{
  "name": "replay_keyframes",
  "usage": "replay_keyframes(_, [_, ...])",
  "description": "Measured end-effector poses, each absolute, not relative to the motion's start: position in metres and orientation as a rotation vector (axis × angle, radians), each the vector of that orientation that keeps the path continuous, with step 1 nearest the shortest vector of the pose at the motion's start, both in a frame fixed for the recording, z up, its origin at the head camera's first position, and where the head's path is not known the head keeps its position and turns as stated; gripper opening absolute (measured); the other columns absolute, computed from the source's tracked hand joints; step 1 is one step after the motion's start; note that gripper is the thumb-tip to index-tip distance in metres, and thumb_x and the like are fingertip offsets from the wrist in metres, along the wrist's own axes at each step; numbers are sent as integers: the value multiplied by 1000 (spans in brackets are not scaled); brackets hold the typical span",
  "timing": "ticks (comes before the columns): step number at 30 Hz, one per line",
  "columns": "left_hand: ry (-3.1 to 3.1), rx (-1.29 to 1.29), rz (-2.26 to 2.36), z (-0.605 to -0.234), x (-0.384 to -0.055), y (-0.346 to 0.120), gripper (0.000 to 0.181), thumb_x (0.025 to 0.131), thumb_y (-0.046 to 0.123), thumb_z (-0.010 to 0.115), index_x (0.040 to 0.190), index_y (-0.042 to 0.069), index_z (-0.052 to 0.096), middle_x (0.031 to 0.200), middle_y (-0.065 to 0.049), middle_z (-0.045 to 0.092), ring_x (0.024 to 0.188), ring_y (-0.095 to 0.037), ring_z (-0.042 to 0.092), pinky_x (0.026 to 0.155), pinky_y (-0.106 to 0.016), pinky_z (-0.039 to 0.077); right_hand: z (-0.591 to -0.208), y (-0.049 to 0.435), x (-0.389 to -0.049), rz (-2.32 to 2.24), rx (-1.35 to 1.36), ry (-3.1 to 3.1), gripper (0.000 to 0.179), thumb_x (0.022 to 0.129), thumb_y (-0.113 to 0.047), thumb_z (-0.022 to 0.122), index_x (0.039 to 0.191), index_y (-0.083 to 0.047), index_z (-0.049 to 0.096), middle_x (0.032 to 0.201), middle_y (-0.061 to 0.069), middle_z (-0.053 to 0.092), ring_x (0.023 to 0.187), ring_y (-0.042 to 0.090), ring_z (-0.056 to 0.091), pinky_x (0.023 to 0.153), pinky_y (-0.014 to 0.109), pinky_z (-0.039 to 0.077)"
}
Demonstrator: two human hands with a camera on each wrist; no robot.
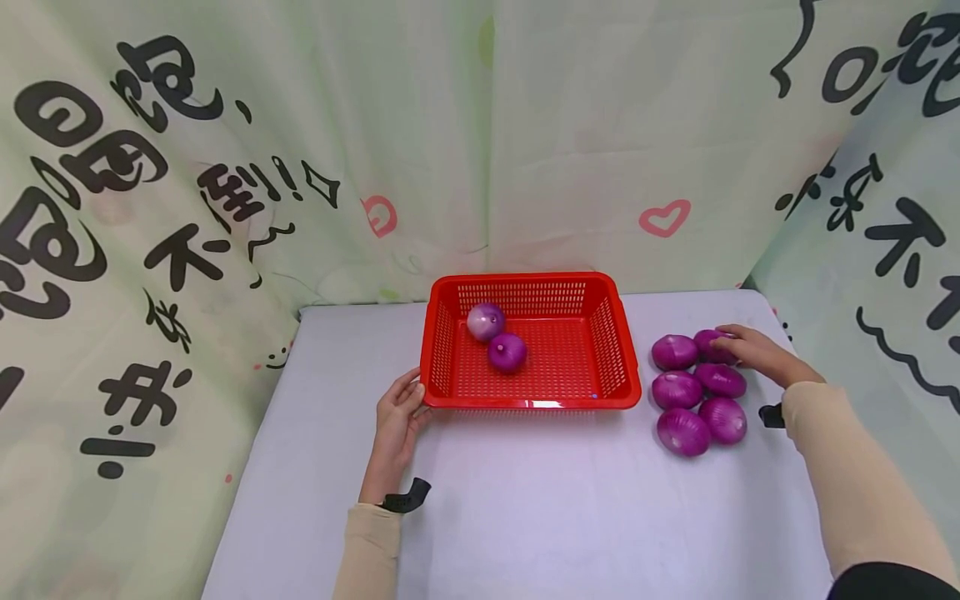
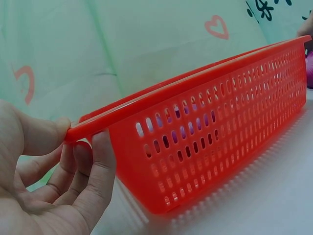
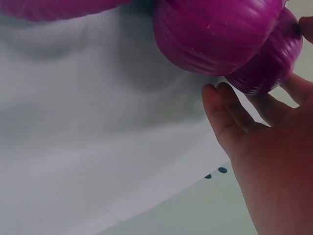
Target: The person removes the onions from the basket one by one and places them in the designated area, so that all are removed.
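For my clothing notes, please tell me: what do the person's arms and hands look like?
The left hand and right hand are bare. The left sleeve and right sleeve are beige; black pieces show at both wrists, and black fabric borders the right sleeve.

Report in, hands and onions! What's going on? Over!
Left hand grips basket. Right hand on back-right onion; five others crowd close. Two onions in basket. Nothing seen blocking its open top.

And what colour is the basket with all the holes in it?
The basket is bright red, rim and all. It shows best in the head view.
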State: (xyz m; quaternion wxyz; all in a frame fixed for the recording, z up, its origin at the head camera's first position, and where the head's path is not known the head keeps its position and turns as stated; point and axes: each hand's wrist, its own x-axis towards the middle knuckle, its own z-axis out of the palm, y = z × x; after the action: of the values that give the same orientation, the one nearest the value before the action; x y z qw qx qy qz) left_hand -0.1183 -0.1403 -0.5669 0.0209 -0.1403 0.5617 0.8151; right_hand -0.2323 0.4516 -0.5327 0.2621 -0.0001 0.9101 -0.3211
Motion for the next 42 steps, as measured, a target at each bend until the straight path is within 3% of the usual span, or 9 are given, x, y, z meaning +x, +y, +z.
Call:
replay_keyframes(6, [1743,-437,2525,-568,-118,-141,43,104,10,62,147,7,55,124,-9,65,98,-14,73,83,-26,63,-532,452,-229,-869,-7,2507,77,112,-43,28,155,19,15,153,46,25,137,62,35,112,71,40])
replay_keyframes(12, [1741,-452,2523,-567,-117,-140,43,104,10,62,146,8,56,123,-8,64,99,-14,73,82,-24,63,-527,451,-225,-904,40,2597,76,112,-47,29,159,11,18,158,43,23,143,62,29,114,77,30])
replay_keyframes(22, [1720,-441,2528,-567,-119,-141,43,104,9,62,146,8,55,124,-10,64,98,-14,72,82,-26,63,-520,434,-223,-1073,142,2818,66,111,-45,36,158,1,36,152,36,40,139,58,36,108,80,34])
replay_keyframes(30, [1750,-462,2514,-567,-120,-143,43,104,9,61,147,8,56,121,-7,64,101,-17,72,82,-26,63,-510,408,-232,-1206,46,2919,55,111,-42,39,150,-4,50,148,29,51,137,48,45,116,73,31])
replay_keyframes(41, [1765,-446,2513,-567,-118,-140,44,104,10,61,147,7,55,123,-8,64,100,-15,71,82,-26,63,-482,357,-236,-1313,-95,2827,54,110,-46,43,152,-13,49,154,20,50,143,41,44,116,67,39])
replay_keyframes(42, [1762,-442,2513,-567,-118,-140,44,104,10,61,148,7,54,124,-9,63,100,-15,72,82,-26,63,-480,354,-237,-1315,-114,2829,53,110,-46,44,152,-14,51,154,19,51,142,39,45,117,58,44])
